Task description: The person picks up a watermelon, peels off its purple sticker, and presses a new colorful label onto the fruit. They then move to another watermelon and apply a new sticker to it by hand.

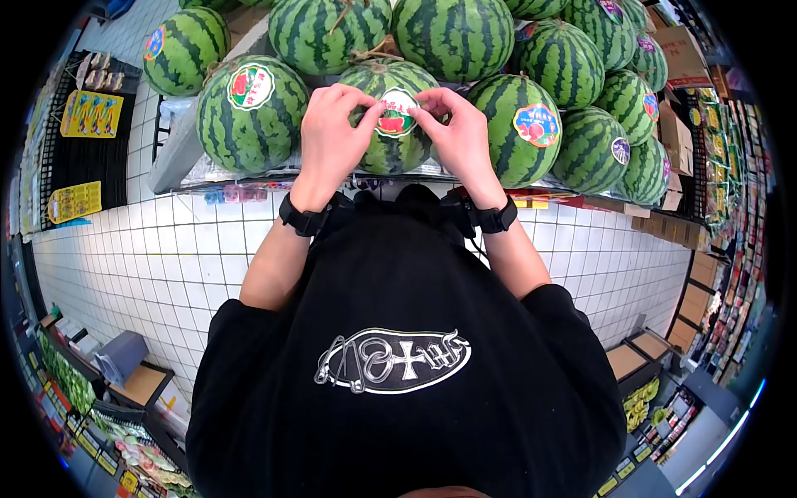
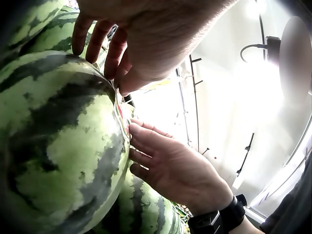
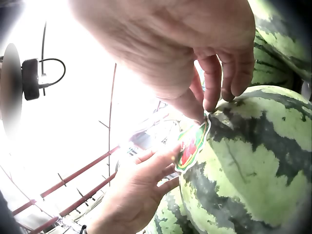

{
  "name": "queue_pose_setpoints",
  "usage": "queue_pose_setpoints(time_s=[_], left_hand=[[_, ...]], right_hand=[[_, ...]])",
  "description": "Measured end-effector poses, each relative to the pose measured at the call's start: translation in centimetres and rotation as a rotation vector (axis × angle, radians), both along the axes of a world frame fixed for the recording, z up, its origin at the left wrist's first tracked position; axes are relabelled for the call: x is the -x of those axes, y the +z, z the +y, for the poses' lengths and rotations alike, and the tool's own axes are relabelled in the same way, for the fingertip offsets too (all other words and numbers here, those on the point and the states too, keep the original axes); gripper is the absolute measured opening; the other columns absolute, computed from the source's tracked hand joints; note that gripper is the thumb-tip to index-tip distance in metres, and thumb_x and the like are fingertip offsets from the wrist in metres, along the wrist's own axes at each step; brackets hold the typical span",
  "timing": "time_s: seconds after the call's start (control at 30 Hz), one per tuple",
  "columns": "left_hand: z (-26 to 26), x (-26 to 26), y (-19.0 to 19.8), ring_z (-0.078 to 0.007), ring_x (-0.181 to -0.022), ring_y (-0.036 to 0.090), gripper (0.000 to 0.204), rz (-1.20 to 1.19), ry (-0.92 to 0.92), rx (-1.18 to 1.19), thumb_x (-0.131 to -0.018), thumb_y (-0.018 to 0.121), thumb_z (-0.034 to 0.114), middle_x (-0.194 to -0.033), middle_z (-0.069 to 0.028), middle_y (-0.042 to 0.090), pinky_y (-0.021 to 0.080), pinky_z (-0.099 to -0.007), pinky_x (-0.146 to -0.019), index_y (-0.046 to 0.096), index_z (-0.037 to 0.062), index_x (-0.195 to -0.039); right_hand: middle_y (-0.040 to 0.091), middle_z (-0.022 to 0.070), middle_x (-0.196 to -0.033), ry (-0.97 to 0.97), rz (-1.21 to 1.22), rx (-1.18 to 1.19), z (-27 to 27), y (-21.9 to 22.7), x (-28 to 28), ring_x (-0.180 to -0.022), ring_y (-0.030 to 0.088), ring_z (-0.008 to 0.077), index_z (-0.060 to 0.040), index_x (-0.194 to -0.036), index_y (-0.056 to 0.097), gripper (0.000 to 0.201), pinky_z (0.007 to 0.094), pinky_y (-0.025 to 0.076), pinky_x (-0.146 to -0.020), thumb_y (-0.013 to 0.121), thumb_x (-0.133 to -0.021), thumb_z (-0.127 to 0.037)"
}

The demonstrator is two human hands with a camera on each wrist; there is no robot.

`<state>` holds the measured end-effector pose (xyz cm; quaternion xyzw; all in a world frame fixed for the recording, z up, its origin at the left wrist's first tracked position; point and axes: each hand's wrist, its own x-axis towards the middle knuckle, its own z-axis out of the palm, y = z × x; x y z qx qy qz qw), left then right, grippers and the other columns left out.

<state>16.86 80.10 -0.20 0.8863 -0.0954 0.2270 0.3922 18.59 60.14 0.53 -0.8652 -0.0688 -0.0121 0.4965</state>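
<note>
A striped green watermelon (image 1: 383, 158) sits at the front of the pile, between my two hands. On its near upper side is an oval paper sticker (image 1: 393, 124) with red fruit and white lettering. My left hand (image 1: 336, 129) pinches the sticker's left edge between thumb and forefinger. At the opposite edge, the thumb and forefinger of my right hand (image 1: 459, 133) pinch it too. The right wrist view shows the sticker (image 3: 192, 146) at the curve of the rind, its rim standing slightly off the melon (image 3: 243, 165). Seen from the left wrist, the sticker is nearly edge-on.
A stickered watermelon (image 1: 253, 116) lies to the left and another (image 1: 516, 133) to the right, with several more piled behind. The display stand's grey edge (image 1: 170, 166) runs along the front. White floor tiles (image 1: 191, 249) and stocked shelves (image 1: 739, 166) surround the person.
</note>
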Motion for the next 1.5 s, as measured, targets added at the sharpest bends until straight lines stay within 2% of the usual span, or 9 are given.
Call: queue_pose_setpoints(time_s=[0.27, 0.5, 0.7, 0.9, 1.03, 1.13, 1.27, 1.37, 1.5], left_hand=[[0.0, -0.2, 0.3, -0.0254, -0.093, 0.065, 0.013, 0.036, -0.013, 0.040, -0.085, 0.082, 0.016, -0.089, -0.0061, 0.070, 0.051, -0.0368, -0.082, 0.076, 0.0044, -0.087], [0.1, -0.1, 0.8, -0.0236, -0.085, 0.067, 0.011, 0.141, -0.036, 0.103, -0.084, 0.082, 0.012, -0.087, -0.0071, 0.070, 0.052, -0.0346, -0.077, 0.078, 0.0033, -0.088], [0.0, 0.1, 1.0, -0.0241, -0.080, 0.067, 0.010, 0.157, -0.015, 0.107, -0.085, 0.082, 0.011, -0.084, -0.0080, 0.068, 0.052, -0.0351, -0.075, 0.077, 0.0026, -0.088], [0.1, -0.3, 0.8, -0.0278, -0.088, 0.066, 0.016, 0.130, -0.012, 0.033, -0.086, 0.081, 0.014, -0.088, -0.0092, 0.067, 0.051, -0.0380, -0.079, 0.072, 0.0012, -0.088], [0.2, -0.6, 0.6, -0.0290, -0.092, 0.066, 0.016, 0.103, -0.016, -0.003, -0.087, 0.080, 0.015, -0.090, -0.0089, 0.067, 0.052, -0.0385, -0.082, 0.070, 0.0021, -0.087], [0.1, -0.4, 0.5, -0.0284, -0.096, 0.067, 0.017, 0.123, -0.002, 0.017, -0.086, 0.082, 0.016, -0.095, -0.0085, 0.069, 0.053, -0.0385, -0.084, 0.071, 0.0025, -0.089], [-0.6, -0.5, -0.5, -0.0274, -0.103, 0.068, 0.025, -0.079, 0.053, 0.072, -0.085, 0.083, 0.018, -0.110, -0.0087, 0.074, 0.054, -0.0373, -0.090, 0.077, 0.0032, -0.104], [0.2, -0.8, -0.5, -0.0276, -0.103, 0.068, 0.027, -0.003, -0.030, 0.013, -0.086, 0.082, 0.017, -0.111, -0.0086, 0.074, 0.054, -0.0368, -0.092, 0.078, 0.0043, -0.109], [1.0, -1.5, -0.4, -0.0258, -0.102, 0.067, 0.018, 0.091, -0.078, 0.049, -0.086, 0.081, 0.016, -0.106, -0.0075, 0.075, 0.053, -0.0367, -0.091, 0.078, 0.0074, -0.102]], right_hand=[[0.075, 0.0070, -0.084, 0.010, 0.092, -0.148, -0.2, -0.4, -0.4, -0.074, 0.068, 0.0124, 0.0002, -0.104, 0.076, 0.018, 0.0294, 0.055, -0.071, 0.074, -0.091, -0.012], [0.075, 0.0065, -0.080, 0.011, 0.130, -0.157, -0.3, -0.4, -0.7, -0.073, 0.068, 0.0100, 0.0010, -0.103, 0.077, 0.018, 0.0274, 0.054, -0.071, 0.073, -0.091, -0.012], [0.074, 0.0065, -0.079, -0.020, 0.114, -0.234, 0.0, -0.7, -0.4, -0.073, 0.068, 0.0103, 0.0012, -0.108, 0.075, 0.024, 0.0269, 0.055, -0.073, 0.075, -0.090, -0.014], [0.071, 0.0046, -0.076, 0.022, 0.095, -0.030, -0.2, 0.3, -0.9, -0.068, 0.066, 0.0121, 0.0011, -0.104, 0.075, 0.023, 0.0286, 0.054, -0.067, 0.078, -0.088, -0.015], [0.071, 0.0005, -0.079, 0.050, 0.091, -0.077, 0.0, -0.3, -1.5, -0.072, 0.062, 0.0070, 0.0000, -0.100, 0.074, 0.017, 0.0251, 0.051, -0.068, 0.076, -0.091, -0.014], [0.070, 0.0013, -0.082, 0.066, 0.086, -0.088, -0.1, -0.7, -1.6, -0.075, 0.063, 0.0082, 0.0000, -0.101, 0.073, 0.014, 0.0258, 0.051, -0.070, 0.072, -0.093, -0.011], [0.068, 0.0031, -0.087, 0.103, 0.077, -0.099, 0.9, 0.1, -0.3, -0.078, 0.063, 0.0105, 0.0010, -0.101, 0.070, 0.013, 0.0275, 0.052, -0.074, 0.071, -0.095, -0.010], [0.067, 0.0043, -0.092, 0.134, 0.069, -0.140, 1.1, 0.2, 0.2, -0.083, 0.062, 0.0120, 0.0013, -0.103, 0.067, 0.012, 0.0279, 0.051, -0.078, 0.069, -0.097, -0.010], [0.067, 0.0056, -0.094, 0.153, 0.007, -0.160, 0.7, -0.1, 0.3, -0.087, 0.064, 0.0135, 0.0000, -0.103, 0.065, 0.010, 0.0291, 0.051, -0.079, 0.067, -0.099, -0.009]])
